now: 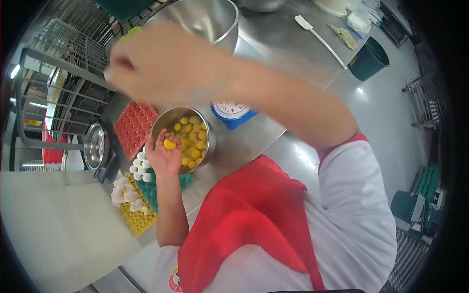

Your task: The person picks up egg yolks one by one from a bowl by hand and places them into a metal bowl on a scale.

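My left hand (165,155) is cupped palm up at the near side of a steel bowl (209,150), cradling an egg yolk (169,144). Inside the bowl are several yolks in clear egg white (188,143). My right hand (157,66) is raised close to the camera and blurred; its fingers look curled, and whether they hold anything is hidden. White eggs (141,166) sit on a green egg tray (148,186) just left of my left hand. Broken eggshells (124,192) lie piled on a yellow egg tray (136,223).
A red egg tray (133,126) lies left of the bowl. Beyond it are a blue kitchen scale (234,122), partly hidden by my right arm, and a large steel mixing bowl (227,29). A white spatula (322,42) lies near the right edge; wire racks (66,106) stand left.
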Motion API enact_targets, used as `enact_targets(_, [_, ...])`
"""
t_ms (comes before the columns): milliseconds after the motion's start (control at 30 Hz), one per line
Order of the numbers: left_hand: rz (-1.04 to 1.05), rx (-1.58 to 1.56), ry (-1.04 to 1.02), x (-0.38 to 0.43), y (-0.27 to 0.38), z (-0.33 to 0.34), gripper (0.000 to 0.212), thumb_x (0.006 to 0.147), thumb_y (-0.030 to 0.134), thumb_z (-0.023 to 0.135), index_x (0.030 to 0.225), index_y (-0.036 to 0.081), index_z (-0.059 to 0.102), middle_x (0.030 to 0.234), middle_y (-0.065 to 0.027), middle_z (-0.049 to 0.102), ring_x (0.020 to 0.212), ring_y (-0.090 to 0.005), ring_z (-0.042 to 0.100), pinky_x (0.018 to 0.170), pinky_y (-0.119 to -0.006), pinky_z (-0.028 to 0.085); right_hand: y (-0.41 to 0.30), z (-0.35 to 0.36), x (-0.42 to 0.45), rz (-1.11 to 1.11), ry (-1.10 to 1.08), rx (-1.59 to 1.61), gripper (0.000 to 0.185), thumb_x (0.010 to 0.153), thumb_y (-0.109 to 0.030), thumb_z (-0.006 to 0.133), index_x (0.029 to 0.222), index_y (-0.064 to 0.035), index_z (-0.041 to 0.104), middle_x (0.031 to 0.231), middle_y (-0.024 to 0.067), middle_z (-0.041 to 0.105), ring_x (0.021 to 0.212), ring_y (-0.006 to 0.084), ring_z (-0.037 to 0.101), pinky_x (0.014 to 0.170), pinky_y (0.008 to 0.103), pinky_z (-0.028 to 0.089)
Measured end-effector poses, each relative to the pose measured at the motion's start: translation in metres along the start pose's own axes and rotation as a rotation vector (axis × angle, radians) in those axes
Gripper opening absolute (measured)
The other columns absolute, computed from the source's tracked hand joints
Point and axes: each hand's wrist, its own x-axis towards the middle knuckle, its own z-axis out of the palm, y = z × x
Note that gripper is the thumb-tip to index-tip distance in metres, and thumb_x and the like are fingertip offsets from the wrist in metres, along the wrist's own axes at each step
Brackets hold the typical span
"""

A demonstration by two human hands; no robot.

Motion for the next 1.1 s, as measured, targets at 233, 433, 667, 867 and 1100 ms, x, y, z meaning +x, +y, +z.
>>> enact_targets(233, [0.267, 0.077, 0.07, -0.002, 0.005, 0.025, 0.036, 0.089, 0.037, 0.054, 0.103, 0.003, 0.056, 0.091, -0.0065, 0.057, 0.082, -0.0193, 0.051, 0.077, -0.033, 0.044, 0.071, 0.154, -0.097, 0.609, -0.215, 0.657, 0.038, 0.09, -0.034, 0.054, 0.099, 0.0027, 0.06, 0.088, 0.019, 0.064, 0.081, 0.0297, 0.064, 0.072, 0.0385, 0.051])
enact_targets(433, [0.374, 0.275, -0.061, 0.001, -0.005, 0.056, 0.034, 0.093, 0.033, 0.051, 0.098, 0.001, 0.062, 0.083, -0.0051, 0.057, 0.079, -0.0171, 0.053, 0.076, -0.031, 0.045, 0.105, 0.193, -0.105, 1.239, -0.109, 1.574, 0.033, 0.099, -0.03, 0.044, 0.097, 0.0013, 0.054, 0.087, 0.0106, 0.059, 0.076, 0.0236, 0.063, 0.067, 0.034, 0.057])
enact_targets(667, [0.246, 1.145, 0.02, 0.036, 0.023, 0.034, 0.026, 0.092, 0.022, 0.049, 0.095, 0.003, 0.067, 0.09, -0.0075, 0.065, 0.085, -0.0169, 0.06, 0.077, -0.03, 0.047, 0.114, 0.158, -0.098, 1.168, -0.082, 1.372, 0.032, 0.099, -0.027, 0.047, 0.1, 0.004, 0.055, 0.095, 0.0161, 0.06, 0.087, 0.0251, 0.065, 0.076, 0.0342, 0.057])
enact_targets(867, [0.106, 2.19, -0.508, 0.087, 0.02, -0.018, 0.037, 0.091, 0.029, 0.047, 0.1, -0.002, 0.066, 0.101, -0.0116, 0.067, 0.092, -0.0223, 0.062, 0.081, -0.034, 0.048, 0.114, 0.157, -0.107, 1.149, -0.067, 1.358, 0.033, 0.099, -0.027, 0.047, 0.102, 0.0042, 0.055, 0.099, 0.0166, 0.061, 0.091, 0.0252, 0.065, 0.079, 0.0339, 0.056])
enact_targets(1100, [-0.503, 1.911, -0.224, 0.087, 0.004, 0.004, 0.05, 0.09, 0.044, 0.048, 0.124, 0.009, 0.059, 0.13, -0.0144, 0.056, 0.113, -0.0265, 0.055, 0.088, -0.048, 0.047, 0.115, 0.149, -0.121, 1.154, -0.059, 1.405, 0.033, 0.1, -0.026, 0.045, 0.104, 0.0049, 0.055, 0.102, 0.0173, 0.06, 0.094, 0.0254, 0.064, 0.082, 0.0348, 0.055])
